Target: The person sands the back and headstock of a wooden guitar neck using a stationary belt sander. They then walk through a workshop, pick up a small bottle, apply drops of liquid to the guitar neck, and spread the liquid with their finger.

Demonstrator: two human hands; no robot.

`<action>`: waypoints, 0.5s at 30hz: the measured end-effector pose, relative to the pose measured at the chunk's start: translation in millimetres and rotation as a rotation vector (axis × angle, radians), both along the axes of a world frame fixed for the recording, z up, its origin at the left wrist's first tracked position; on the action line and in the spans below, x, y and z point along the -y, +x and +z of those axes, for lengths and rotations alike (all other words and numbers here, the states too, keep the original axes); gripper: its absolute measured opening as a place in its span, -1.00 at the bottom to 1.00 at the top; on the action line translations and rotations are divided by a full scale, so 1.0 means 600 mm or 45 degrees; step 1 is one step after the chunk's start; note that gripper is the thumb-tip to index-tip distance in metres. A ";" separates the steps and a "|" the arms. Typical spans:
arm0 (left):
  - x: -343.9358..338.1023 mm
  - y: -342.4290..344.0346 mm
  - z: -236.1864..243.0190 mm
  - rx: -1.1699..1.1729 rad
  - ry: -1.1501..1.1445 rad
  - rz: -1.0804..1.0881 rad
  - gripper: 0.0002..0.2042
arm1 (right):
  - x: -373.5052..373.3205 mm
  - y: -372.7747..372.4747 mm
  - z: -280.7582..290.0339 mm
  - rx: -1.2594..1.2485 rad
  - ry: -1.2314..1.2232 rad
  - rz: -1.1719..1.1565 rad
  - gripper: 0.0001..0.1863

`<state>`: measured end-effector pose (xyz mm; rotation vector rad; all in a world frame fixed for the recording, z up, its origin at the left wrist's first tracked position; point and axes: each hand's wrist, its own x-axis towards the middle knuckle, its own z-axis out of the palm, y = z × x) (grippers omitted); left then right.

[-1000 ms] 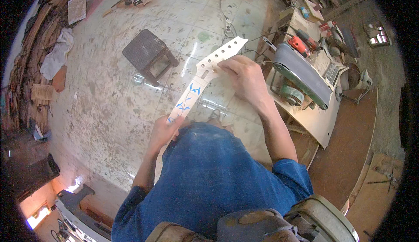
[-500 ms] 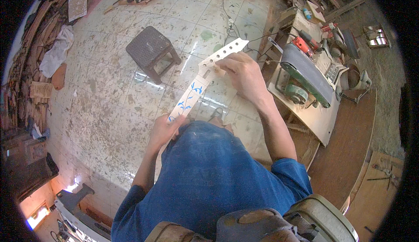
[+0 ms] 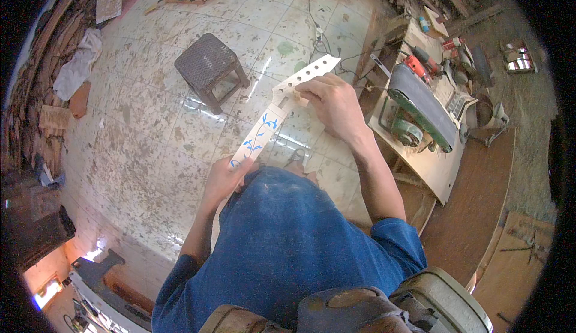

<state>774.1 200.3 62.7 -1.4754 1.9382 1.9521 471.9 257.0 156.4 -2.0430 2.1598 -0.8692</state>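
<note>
A pale wooden guitar neck (image 3: 256, 134) slants across the middle, in front of my blue shirt. Blue leafy vine shapes decorate its face, and its headstock, with a row of several holes, points to the upper right. My left hand (image 3: 226, 183) is wrapped round the lower end, covering that part. At the headstock's right edge, just above the slotted start of the fretboard face, my right hand (image 3: 336, 104) has its fingers bent and pressed together. Whatever sits under those fingertips is hidden.
A dark plastic stool (image 3: 207, 66) stands on the stained tile floor (image 3: 138, 135). To the right, a green belt sander (image 3: 423, 108) and red power tools (image 3: 417, 66) sit on a bench. Wood scraps (image 3: 45, 63) pile along the left; a cable (image 3: 310, 9) runs across the floor.
The whole view has shifted very slightly. My right hand stays at the headstock's edge with barely any movement, and my left hand keeps its hold on the neck.
</note>
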 end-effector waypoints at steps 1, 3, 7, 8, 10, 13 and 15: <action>0.001 0.001 -0.003 0.004 0.001 -0.002 -0.51 | 0.001 -0.001 0.000 -0.012 0.001 -0.003 -0.86; 0.002 -0.001 -0.001 0.010 -0.006 -0.015 -0.52 | 0.003 -0.002 0.002 -0.016 0.042 -0.007 -0.86; 0.001 -0.001 -0.006 0.015 0.029 0.020 -0.53 | 0.007 -0.005 0.003 -0.032 0.060 -0.006 -0.86; 0.001 -0.002 -0.005 0.016 0.033 0.019 -0.53 | 0.009 -0.006 0.003 -0.036 0.052 -0.004 -0.86; 0.002 -0.003 -0.004 0.020 0.041 0.017 -0.52 | 0.012 -0.007 0.005 -0.042 0.038 0.000 -0.86; 0.001 -0.004 -0.006 -0.007 0.017 0.033 -0.51 | 0.018 -0.014 0.007 -0.012 0.066 -0.013 -0.86; 0.002 -0.005 -0.003 0.011 0.001 0.024 -0.51 | 0.024 -0.019 0.014 -0.029 0.045 -0.028 -0.85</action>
